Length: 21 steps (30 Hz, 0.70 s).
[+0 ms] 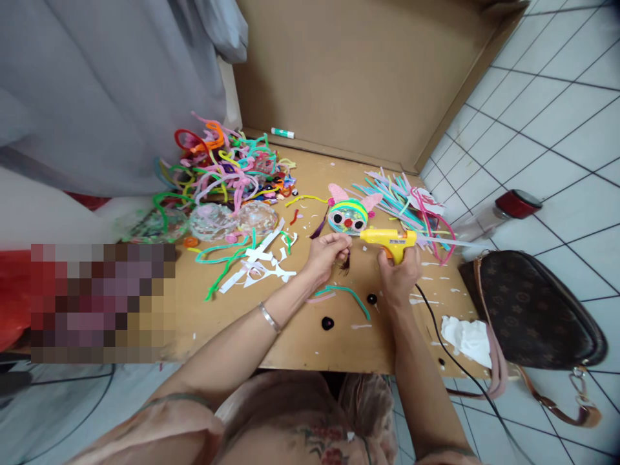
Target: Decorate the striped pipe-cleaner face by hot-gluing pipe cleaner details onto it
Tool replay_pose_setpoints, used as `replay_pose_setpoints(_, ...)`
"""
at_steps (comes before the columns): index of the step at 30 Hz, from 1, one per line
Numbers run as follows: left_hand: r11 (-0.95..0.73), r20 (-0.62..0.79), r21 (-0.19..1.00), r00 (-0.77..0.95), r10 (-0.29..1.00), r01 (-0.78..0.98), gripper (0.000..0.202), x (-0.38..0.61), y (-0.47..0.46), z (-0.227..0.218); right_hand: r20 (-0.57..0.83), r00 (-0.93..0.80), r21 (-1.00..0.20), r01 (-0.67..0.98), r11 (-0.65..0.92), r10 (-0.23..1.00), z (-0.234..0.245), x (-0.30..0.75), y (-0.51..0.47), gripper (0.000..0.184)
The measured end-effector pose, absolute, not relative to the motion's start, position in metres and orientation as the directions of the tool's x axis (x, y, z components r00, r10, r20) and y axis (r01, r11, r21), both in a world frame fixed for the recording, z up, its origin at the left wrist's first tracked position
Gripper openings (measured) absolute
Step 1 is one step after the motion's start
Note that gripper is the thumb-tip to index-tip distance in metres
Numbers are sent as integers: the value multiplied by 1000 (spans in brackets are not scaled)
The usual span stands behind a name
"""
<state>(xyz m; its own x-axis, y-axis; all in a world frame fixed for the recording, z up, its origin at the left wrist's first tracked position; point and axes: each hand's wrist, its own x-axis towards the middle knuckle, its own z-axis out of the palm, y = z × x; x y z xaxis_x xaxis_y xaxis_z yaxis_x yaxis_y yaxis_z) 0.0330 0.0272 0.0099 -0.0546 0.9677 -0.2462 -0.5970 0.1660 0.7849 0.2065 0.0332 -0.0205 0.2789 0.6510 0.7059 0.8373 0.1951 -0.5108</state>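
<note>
My right hand (pixel 401 271) is wrapped round a yellow glue gun (pixel 390 240), with a glue stick (pixel 453 243) jutting from its back and a black cord (pixel 431 316) hanging below. The gun's tip points left at the fingertips of my left hand (pixel 332 252), which are pinched together on something I cannot make out. Dark purple strands (pixel 345 263) show under those fingers. Just beyond them lies a craft face (pixel 347 216) with pink ears, green and yellow bands, black eyes and a red nose.
Colourful pipe cleaners (pixel 227 171) heap at the back left, near clear plastic pieces (pixel 210 219) and white paper scraps (pixel 261 258). More pipe cleaners (pixel 394 197) lie at right. A brown handbag (pixel 533 310), crumpled tissue (pixel 467 339) and red-lidded bottle (pixel 518 203) are along the right side.
</note>
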Motion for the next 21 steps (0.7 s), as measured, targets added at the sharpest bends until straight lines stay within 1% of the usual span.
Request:
replay_pose_setpoints(6,157,-231,782,-48,972,-603,20,33,28,8,687,330,-537,831,145,647,-20,207,34,25)
replay_pose_setpoints(13,162,-244,769,-49,969,-619,16,33,28,9,694,307,-525,835,165,651,-20,205,32,24)
replay_pose_setpoints(17,160,-236,768,-42,971,-620,18,33,28,8,697,327,-532,833,154,639,-19,205,33,27)
replay_pose_setpoints(21,152,-231,771,-49,972,-618,20,34,28,6,688,302,-515,844,150,660,-19,204,32,24)
